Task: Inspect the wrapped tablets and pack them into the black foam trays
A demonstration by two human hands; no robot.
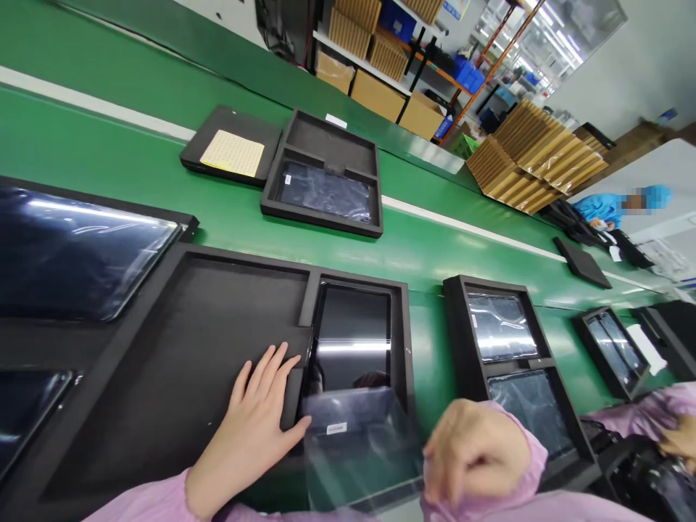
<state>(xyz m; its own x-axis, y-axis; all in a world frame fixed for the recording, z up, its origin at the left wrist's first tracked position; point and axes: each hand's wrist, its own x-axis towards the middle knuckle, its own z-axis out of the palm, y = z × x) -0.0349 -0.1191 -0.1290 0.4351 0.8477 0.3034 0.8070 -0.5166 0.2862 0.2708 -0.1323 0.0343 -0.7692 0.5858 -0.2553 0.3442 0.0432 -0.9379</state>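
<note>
Curling at the right edge of a thin clear plastic sheet (359, 457), the right hand (473, 453) is blurred in the head view, so I cannot tell whether its fingers are closed on it. The sheet, bearing a white label (336, 428), hangs over the near end of a black-screened panel (353, 326). It looks light, limp and slippery; a pinch at a corner or edge should suit it best. The left hand (261, 406) lies spread on a large black foam tray (403, 341), its thumb beside the sheet's left corner; the hands are apart. The panel sits in the tray's right compartment; its glossy face looks rigid, fragile and easily smudged, so the side edges seem the safer hold. The foam itself probably is light and slightly yielding.

On the far side, a smaller foam tray (320, 222) holds a film-covered panel (326, 192) in its near compartment. To the right, another tray (461, 326) holds two film-covered panels, one per compartment. At left lies a large glossy display panel (70, 254).
</note>
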